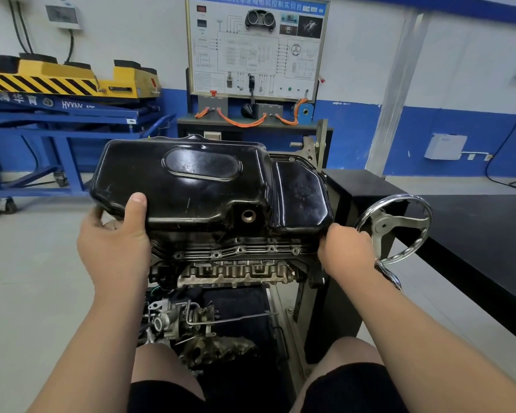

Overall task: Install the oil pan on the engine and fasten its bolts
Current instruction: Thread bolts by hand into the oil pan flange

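Filling the middle, the engine (236, 263) sits in its stand with the black pan (203, 186) laid over its top, just above a row of bolt holes; whether the pan is fully seated I cannot tell. A handwheel (393, 228) stands to its right. The left hand (113, 245) grasps the pan's left edge, thumb on top. The right hand (346, 251) clasps its near right corner. A drain hole (248, 216) faces the camera.
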The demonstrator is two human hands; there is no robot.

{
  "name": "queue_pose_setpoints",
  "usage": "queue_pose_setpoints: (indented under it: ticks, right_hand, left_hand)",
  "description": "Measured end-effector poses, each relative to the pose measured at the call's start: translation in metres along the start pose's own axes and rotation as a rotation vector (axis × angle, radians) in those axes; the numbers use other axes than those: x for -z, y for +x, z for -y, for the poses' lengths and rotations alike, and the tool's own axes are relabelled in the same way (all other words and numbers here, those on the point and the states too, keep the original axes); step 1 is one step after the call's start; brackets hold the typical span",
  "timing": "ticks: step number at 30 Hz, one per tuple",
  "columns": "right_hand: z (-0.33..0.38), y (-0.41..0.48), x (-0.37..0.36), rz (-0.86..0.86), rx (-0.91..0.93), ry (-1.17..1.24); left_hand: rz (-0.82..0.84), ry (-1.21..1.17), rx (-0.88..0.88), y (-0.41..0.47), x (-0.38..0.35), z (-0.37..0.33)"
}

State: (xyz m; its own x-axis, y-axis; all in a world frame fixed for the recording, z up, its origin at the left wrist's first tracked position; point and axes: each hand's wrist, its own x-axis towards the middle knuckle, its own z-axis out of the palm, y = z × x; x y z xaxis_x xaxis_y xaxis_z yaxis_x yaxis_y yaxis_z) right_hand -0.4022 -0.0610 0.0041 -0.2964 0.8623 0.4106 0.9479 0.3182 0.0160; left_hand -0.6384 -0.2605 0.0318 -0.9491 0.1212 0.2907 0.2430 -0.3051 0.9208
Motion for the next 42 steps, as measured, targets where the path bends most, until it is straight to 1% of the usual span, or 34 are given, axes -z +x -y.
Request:
queue_pose_setpoints:
  ticks: [2, 3, 4, 7, 9, 11, 12, 14, 16, 18, 20, 22, 25, 27, 30, 32, 33, 36, 37, 38, 39, 40, 41, 42]
  right_hand:
    - [0.004, 0.001, 0.004, 0.045, -0.027, 0.034]
    - [0.005, 0.002, 0.006, 0.061, -0.034, 0.047]
    - [0.005, 0.003, 0.007, 0.071, -0.037, 0.058]
    - [0.004, 0.004, 0.008, 0.089, -0.02, 0.084]
    - [0.001, 0.004, 0.006, 0.073, 0.018, 0.084]
    - [-0.005, 0.006, 0.003, 0.036, 0.062, 0.133]
    - [-0.009, 0.007, 0.003, 0.047, 0.085, 0.191]
    - [-0.02, 0.009, 0.002, 0.133, 0.109, 0.401]
    - [-0.03, 0.011, 0.007, 0.243, 0.093, 0.636]
    - [-0.037, 0.017, 0.016, 0.278, 0.078, 0.787]
    - [-0.036, 0.027, 0.024, 0.268, 0.087, 0.796]
    - [-0.032, 0.035, 0.028, 0.261, 0.073, 0.765]
    - [-0.03, 0.043, 0.027, 0.265, 0.034, 0.854]
    - [-0.03, 0.044, 0.026, 0.24, 0.002, 0.948]
    - [-0.028, 0.04, 0.02, 0.185, -0.031, 1.09]
    - [-0.027, 0.034, 0.014, 0.177, -0.01, 1.148]
    - [-0.027, 0.032, 0.012, 0.187, -0.004, 1.172]
    - [-0.031, 0.029, 0.01, 0.226, -0.021, 1.178]
    - [-0.032, 0.028, 0.009, 0.239, -0.019, 1.166]
    - [-0.033, 0.027, 0.008, 0.252, -0.011, 1.154]
    - [-0.034, 0.025, 0.007, 0.264, -0.001, 1.15]
    - [-0.034, 0.024, 0.007, 0.271, 0.01, 1.155]
    - [-0.034, 0.025, 0.007, 0.276, 0.024, 1.165]
    - [-0.035, 0.025, 0.007, 0.286, 0.036, 1.166]
  left_hand:
    - [-0.079, 0.021, -0.119, -0.018, -0.001, 0.0]
    - [-0.089, 0.039, -0.203, -0.032, -0.004, 0.001]
    - [-0.062, 0.067, -0.305, -0.047, -0.008, 0.002]
    - [0.087, 0.21, -0.626, -0.076, -0.024, 0.008]
    - [0.13, 0.309, -0.759, -0.078, -0.03, 0.014]
    - [0.146, 0.322, -0.775, -0.075, -0.03, 0.017]
    - [0.147, 0.305, -0.744, -0.074, -0.028, 0.016]
    - [0.127, 0.247, -0.644, -0.072, -0.024, 0.01]
    - [0.078, 0.18, -0.531, -0.072, -0.025, -0.001]
    - [0.034, 0.1, -0.45, -0.072, -0.026, -0.009]
    - [-0.015, 0.034, -0.405, -0.073, -0.028, -0.012]
    - [-0.035, 0.038, -0.389, -0.075, -0.029, -0.014]
    - [-0.012, 0.1, -0.375, -0.073, -0.029, -0.018]
    - [0.039, 0.15, -0.383, -0.072, -0.03, -0.021]
    - [0.088, 0.27, -0.524, -0.072, -0.034, -0.016]
    - [0.076, 0.309, -0.621, -0.073, -0.037, -0.01]
    - [0.048, 0.297, -0.635, -0.072, -0.04, -0.008]
    - [-0.061, 0.209, -0.561, -0.071, -0.05, -0.006]
    - [-0.101, 0.2, -0.569, -0.07, -0.053, -0.008]
    - [-0.134, 0.206, -0.651, -0.07, -0.056, -0.011]
    - [-0.143, 0.208, -0.812, -0.069, -0.06, -0.017]
    - [-0.111, 0.197, -0.998, -0.066, -0.065, -0.026]
    - [-0.042, 0.174, -1.129, -0.062, -0.074, -0.038]
    - [0.063, 0.184, -1.179, -0.057, -0.084, -0.05]
